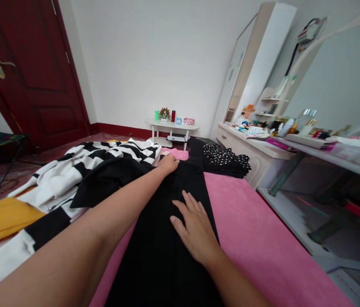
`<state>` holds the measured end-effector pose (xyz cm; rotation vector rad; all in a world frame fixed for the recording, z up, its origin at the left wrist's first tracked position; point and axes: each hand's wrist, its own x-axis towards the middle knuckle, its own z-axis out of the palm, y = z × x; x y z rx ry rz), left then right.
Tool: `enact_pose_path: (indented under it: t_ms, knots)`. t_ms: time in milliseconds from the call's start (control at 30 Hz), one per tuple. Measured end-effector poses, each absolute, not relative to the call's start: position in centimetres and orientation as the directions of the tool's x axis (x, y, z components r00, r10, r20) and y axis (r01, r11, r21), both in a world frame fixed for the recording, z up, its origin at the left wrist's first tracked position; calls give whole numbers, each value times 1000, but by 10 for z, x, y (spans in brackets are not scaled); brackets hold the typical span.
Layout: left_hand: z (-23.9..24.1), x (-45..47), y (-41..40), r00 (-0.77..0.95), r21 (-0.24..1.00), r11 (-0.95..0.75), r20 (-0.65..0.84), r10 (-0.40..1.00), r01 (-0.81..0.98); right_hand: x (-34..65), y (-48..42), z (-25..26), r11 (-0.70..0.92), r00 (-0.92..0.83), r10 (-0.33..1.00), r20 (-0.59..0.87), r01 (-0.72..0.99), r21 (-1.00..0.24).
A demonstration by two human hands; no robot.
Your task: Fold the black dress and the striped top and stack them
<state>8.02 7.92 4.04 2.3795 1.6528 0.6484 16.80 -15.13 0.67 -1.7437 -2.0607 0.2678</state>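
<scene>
A long black garment [167, 251] lies stretched out on the pink bed cover [250, 226], running from the near edge toward the far end. At its far left edge, my left hand [168, 165] is closed on the cloth, fingers curled. My right hand [195, 228] rests on the middle of the same garment with fingers spread, holding nothing. Whether the black cloth is trousers or another kind of garment I cannot tell.
Black-and-white checked clothing [103, 157] and a yellow garment [4, 219] are heaped on the left. Folded dark clothes with a dotted pattern [224, 157] lie at the far right. A cluttered dressing table [263, 140] borders the bed; a small white table [171, 126] stands beyond.
</scene>
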Motion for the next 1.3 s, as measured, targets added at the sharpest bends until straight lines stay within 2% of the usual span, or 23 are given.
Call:
enact_pose_path:
  t_ms: [133,333,433,500,600,700,767,900,1067,1133,1200,1300]
  knots:
    - [16,75,71,196,489,-291,237,952,823,171,-147,3,175,-65,968,241,863,-474]
    - [9,61,48,116,558,-312,358,927,769,172,-139,2,132,67,952,298,788,-601]
    - [20,49,42,113,497,-291,357,927,818,181,-126,2,163,81,941,329,742,-651]
    - [29,43,38,148,423,-258,274,950,869,196,-108,4,172,85,949,304,669,-723]
    - [48,43,29,223,334,-265,160,962,904,229,-67,15,148,198,933,301,551,-821]
    - [67,50,13,340,269,-365,137,930,891,263,-26,37,215,272,857,437,582,-784]
    - [79,58,-2,449,213,-470,140,882,857,277,-4,54,236,197,873,447,630,-740]
    - [98,74,-33,614,128,-612,24,789,780,287,20,75,193,-62,974,218,729,-656]
    - [114,74,-48,672,63,-671,-127,729,739,295,26,80,108,-157,987,-42,824,-556]
    - [117,69,-46,671,59,-671,-146,727,739,302,26,82,51,-100,993,-61,836,-546]
    - [116,64,-42,684,81,-680,-128,718,729,307,26,83,-31,48,999,15,817,-576]
    - [111,64,-39,707,115,-697,-133,695,708,309,26,79,-92,260,955,144,719,-689]
